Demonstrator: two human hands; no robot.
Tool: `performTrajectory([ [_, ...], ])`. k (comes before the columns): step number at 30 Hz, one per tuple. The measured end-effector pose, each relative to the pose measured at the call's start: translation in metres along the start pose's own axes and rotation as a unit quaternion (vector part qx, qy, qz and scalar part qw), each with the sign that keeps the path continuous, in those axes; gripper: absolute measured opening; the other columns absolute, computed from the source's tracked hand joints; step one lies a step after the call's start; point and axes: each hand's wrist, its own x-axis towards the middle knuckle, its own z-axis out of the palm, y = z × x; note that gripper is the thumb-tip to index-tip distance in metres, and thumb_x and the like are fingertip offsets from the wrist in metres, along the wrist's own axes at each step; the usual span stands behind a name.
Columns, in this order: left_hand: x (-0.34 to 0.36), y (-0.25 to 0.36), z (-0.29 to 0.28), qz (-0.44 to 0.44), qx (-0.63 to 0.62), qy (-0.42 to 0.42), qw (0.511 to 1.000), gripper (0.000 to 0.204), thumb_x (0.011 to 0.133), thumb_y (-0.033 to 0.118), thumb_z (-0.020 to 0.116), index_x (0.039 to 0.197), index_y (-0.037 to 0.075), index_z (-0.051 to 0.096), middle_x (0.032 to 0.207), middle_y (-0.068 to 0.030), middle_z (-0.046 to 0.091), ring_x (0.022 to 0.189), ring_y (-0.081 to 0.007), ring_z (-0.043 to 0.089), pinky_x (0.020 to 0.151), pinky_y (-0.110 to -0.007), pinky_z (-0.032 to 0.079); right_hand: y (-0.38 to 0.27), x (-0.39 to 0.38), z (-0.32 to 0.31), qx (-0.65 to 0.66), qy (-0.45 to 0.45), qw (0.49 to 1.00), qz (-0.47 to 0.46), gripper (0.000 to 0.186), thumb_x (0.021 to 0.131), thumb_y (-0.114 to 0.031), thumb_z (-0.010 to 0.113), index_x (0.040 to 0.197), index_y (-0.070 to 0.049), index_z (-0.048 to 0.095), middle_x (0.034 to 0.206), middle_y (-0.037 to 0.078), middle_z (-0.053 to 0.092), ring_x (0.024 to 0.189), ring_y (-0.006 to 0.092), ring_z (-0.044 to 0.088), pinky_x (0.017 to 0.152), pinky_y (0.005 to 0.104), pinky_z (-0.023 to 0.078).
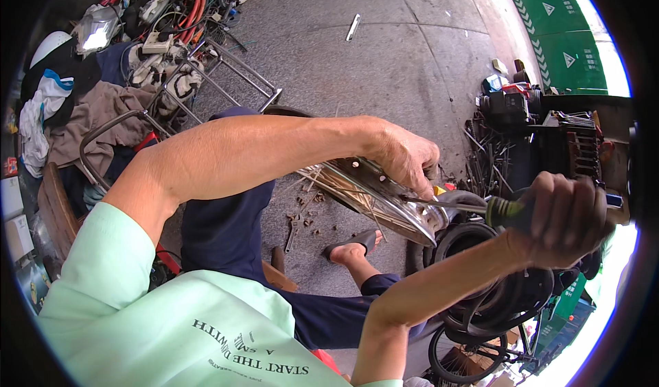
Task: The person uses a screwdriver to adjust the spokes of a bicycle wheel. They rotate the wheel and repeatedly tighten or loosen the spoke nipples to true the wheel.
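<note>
A metal wheel rim (412, 225) with thin spokes (347, 191) lies tilted across my lap. My left hand (405, 157) reaches over the rim's upper side. Its fingers are bent and pinched together by the rim; whatever sits between the fingertips is hidden. Held in my closed right hand (566, 219) is a screwdriver (504, 212) with a green and black handle. Its shaft points left toward the rim, and its tip ends right beside my left fingertips. Whether the tip touches the rim cannot be made out.
Small brown metal parts (312, 215) and a wrench (291, 236) lie on the floor near my sandalled foot (350, 249). Black tyres (473, 239) are stacked at right, below loose metal rods (484, 157). A metal-framed chair (171, 95) with clothes and cables stands left.
</note>
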Motion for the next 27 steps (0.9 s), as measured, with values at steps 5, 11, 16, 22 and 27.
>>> performTrajectory([
  [5,0.000,-0.009,-0.003,0.028,-0.005,0.010,1.000,0.042,0.085,0.036,0.066,0.098,-0.004,0.070,0.068,-0.0085,0.059,0.066,-0.0184,0.056,0.061,-0.037,0.045,0.007,0.001,0.003,-0.083,0.063,0.995,-0.007,0.021,0.095,-0.020,0.058,0.084,-0.004,0.064,0.076,0.008,0.065,0.060,0.0157,0.061,0.055,0.0296,0.052],
  [11,0.001,0.001,-0.004,-0.002,-0.021,-0.041,0.999,0.037,0.087,0.035,0.066,0.094,-0.002,0.070,0.065,-0.0051,0.058,0.061,-0.0152,0.053,0.056,-0.035,0.042,0.015,0.006,0.045,-0.345,0.357,0.868,-0.037,0.031,0.103,-0.031,0.046,0.099,-0.006,0.064,0.085,0.010,0.062,0.068,0.0194,0.060,0.058,0.0322,0.051],
  [16,0.006,-0.006,-0.002,0.013,-0.012,-0.018,1.000,0.043,0.083,0.036,0.066,0.099,-0.003,0.070,0.072,-0.0094,0.061,0.069,-0.0191,0.057,0.063,-0.038,0.045,0.007,0.021,-0.009,0.089,-0.217,0.972,0.028,0.042,0.101,-0.039,0.047,0.073,-0.011,0.063,0.055,0.003,0.055,0.036,0.0135,0.051,0.035,0.0271,0.048],
  [22,0.013,-0.010,-0.004,0.006,0.013,-0.005,1.000,0.064,0.081,0.040,0.068,0.117,-0.012,0.060,0.096,-0.0158,0.068,0.087,-0.0227,0.064,0.077,-0.037,0.051,-0.002,0.004,0.043,-0.509,0.279,0.812,0.063,0.035,0.097,-0.036,0.062,0.083,-0.004,0.066,0.070,0.004,0.061,0.058,0.0124,0.056,0.057,0.0251,0.046],
  [27,0.006,-0.005,-0.010,-0.037,-0.009,-0.047,0.998,0.072,0.079,0.044,0.070,0.126,-0.009,0.056,0.114,-0.0206,0.065,0.104,-0.0288,0.063,0.089,-0.037,0.050,-0.025,-0.004,0.061,-0.782,0.197,0.577,0.127,0.022,0.093,-0.026,0.068,0.094,-0.004,0.064,0.076,0.001,0.058,0.068,0.0090,0.055,0.064,0.0234,0.044],
])
